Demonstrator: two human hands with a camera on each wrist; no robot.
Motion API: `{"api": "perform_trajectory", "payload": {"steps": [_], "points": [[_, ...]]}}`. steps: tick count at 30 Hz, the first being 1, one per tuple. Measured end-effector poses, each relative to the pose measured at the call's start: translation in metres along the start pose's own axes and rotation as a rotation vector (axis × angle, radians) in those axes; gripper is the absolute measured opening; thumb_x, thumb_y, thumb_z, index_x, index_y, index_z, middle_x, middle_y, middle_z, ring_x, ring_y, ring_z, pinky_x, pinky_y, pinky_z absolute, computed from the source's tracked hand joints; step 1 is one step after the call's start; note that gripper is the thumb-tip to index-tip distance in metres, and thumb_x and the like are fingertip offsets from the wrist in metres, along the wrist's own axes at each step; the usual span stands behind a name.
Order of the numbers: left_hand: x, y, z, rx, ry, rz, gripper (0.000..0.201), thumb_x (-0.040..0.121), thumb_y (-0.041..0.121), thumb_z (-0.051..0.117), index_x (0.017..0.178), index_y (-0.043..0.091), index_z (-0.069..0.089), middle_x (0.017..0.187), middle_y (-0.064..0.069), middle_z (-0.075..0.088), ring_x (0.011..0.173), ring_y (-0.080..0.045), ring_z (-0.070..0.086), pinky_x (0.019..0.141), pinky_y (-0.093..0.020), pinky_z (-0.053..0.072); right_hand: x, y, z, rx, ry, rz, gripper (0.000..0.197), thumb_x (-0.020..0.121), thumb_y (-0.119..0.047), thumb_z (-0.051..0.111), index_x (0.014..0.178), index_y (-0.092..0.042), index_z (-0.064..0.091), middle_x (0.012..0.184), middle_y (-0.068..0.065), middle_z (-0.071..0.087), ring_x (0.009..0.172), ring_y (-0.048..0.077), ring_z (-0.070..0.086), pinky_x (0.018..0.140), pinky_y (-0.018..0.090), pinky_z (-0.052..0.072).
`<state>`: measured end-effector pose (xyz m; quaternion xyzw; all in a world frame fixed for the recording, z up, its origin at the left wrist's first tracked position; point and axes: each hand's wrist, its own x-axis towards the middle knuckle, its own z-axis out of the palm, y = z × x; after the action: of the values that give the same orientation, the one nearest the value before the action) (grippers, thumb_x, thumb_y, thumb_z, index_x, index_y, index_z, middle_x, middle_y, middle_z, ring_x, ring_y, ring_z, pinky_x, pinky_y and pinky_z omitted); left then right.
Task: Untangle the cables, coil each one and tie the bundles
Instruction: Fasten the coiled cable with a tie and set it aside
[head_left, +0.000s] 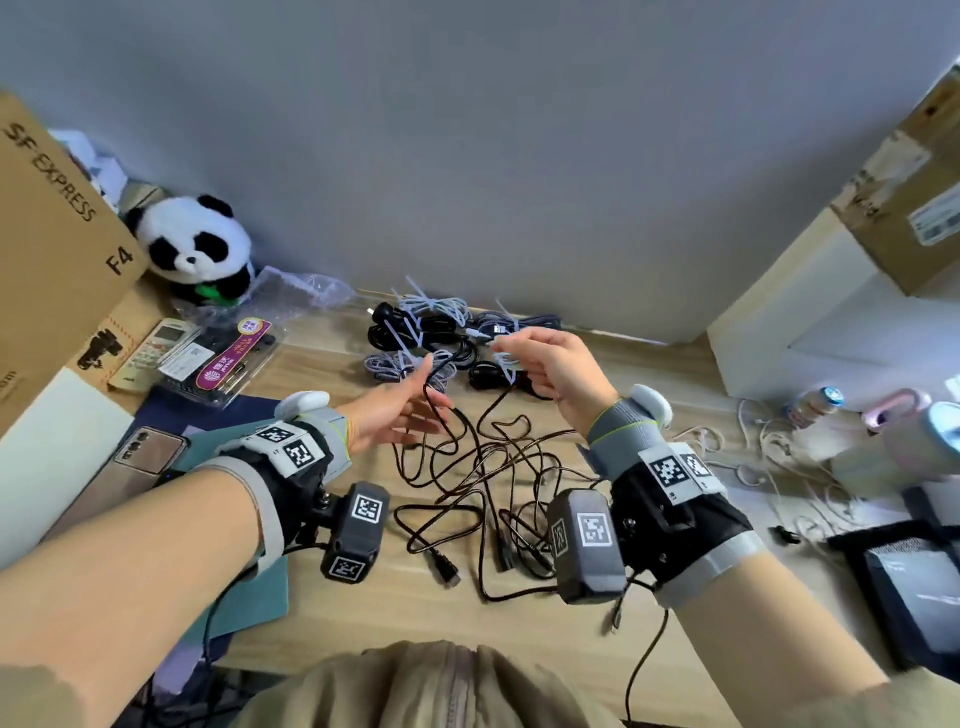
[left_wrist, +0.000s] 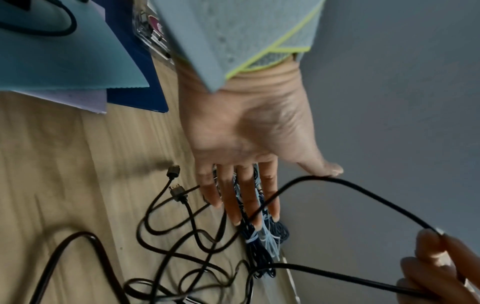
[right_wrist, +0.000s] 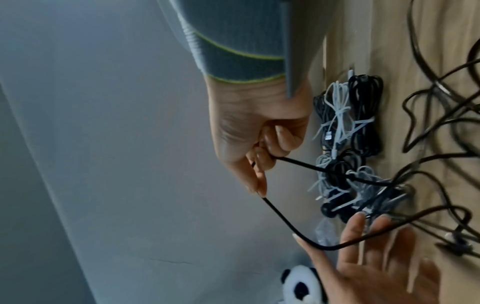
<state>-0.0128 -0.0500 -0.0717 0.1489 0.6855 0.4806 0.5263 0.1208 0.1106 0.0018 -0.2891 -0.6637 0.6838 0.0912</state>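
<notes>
While a loop of cable (head_left: 441, 384) is pinched in the right hand (head_left: 550, 369) and draped over the flat left hand's (head_left: 395, 410) thumb, the tangle (head_left: 493, 493) is left lying near, below both

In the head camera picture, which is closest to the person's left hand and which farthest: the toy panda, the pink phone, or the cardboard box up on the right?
From the left hand:
1. Toy panda, up and to its left, by the wall.
2. Pink phone, left of the wrist on the desk. The order of these two is too close to call.
3. Cardboard box, far right, across the desk.
</notes>
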Motion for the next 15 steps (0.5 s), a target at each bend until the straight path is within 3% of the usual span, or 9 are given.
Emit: {"api": "perform_trajectory", "payload": {"steps": [3, 5, 7, 10, 15], "points": [[-0.010, 0.010, 0.011, 0.079, -0.097, 0.047, 0.091, 0.054, 0.087, 0.045, 0.107, 0.015, 0.064, 0.104, -0.008, 0.070, 0.093, -0.018, 0.066, 0.075, -0.028, 0.050, -0.010, -0.013, -0.007, 0.165, 0.043, -0.067, 0.016, 0.091, -0.015, 0.058, 0.078, -0.015, 0.066, 0.046, -0.015, 0.029, 0.038, 0.001, 0.017, 0.037, 0.016, 0.009], [-0.016, 0.016, 0.018, 0.204, -0.128, 0.095, 0.089, 0.047, 0.088, 0.057, 0.106, 0.021, 0.064, 0.106, -0.005, 0.069, 0.092, -0.016, 0.064, 0.069, -0.023, 0.049, -0.014, -0.021, -0.011, 0.239, 0.046, -0.104, 0.017, 0.092, -0.019, 0.058, 0.079, -0.017, 0.068, 0.049, -0.012, 0.025, 0.040, 0.003, 0.016, 0.038, 0.018, 0.009], [-0.016, 0.020, 0.023, 0.299, -0.115, 0.136, 0.071, 0.056, 0.073, 0.068, 0.107, 0.024, 0.061, 0.111, -0.006, 0.066, 0.094, -0.016, 0.064, 0.067, -0.021, 0.049, -0.017, -0.027, -0.012, 0.262, 0.040, -0.122, 0.014, 0.093, -0.021, 0.057, 0.084, -0.015, 0.066, 0.049, -0.011, 0.024, 0.040, 0.004, 0.015, 0.037, 0.018, 0.009], [-0.017, 0.028, 0.032, 0.366, -0.068, 0.170, 0.039, 0.082, 0.041, 0.066, 0.114, 0.022, 0.055, 0.114, -0.006, 0.062, 0.098, -0.017, 0.063, 0.077, -0.028, 0.051, -0.026, -0.034, -0.017, 0.274, 0.029, -0.150, 0.013, 0.094, -0.022, 0.056, 0.087, -0.015, 0.065, 0.049, -0.011, 0.024, 0.040, 0.005, 0.015, 0.035, 0.018, 0.011], [-0.019, 0.044, 0.046, 0.068, -0.059, 0.177, 0.042, 0.087, 0.027, 0.064, 0.126, 0.019, 0.050, 0.116, -0.007, 0.064, 0.100, -0.018, 0.063, 0.093, -0.037, 0.047, -0.033, -0.037, -0.022, 0.282, 0.029, -0.149, 0.014, 0.094, -0.021, 0.054, 0.087, -0.014, 0.064, 0.050, -0.009, 0.023, 0.039, 0.004, 0.014, 0.036, 0.019, 0.009]]}}
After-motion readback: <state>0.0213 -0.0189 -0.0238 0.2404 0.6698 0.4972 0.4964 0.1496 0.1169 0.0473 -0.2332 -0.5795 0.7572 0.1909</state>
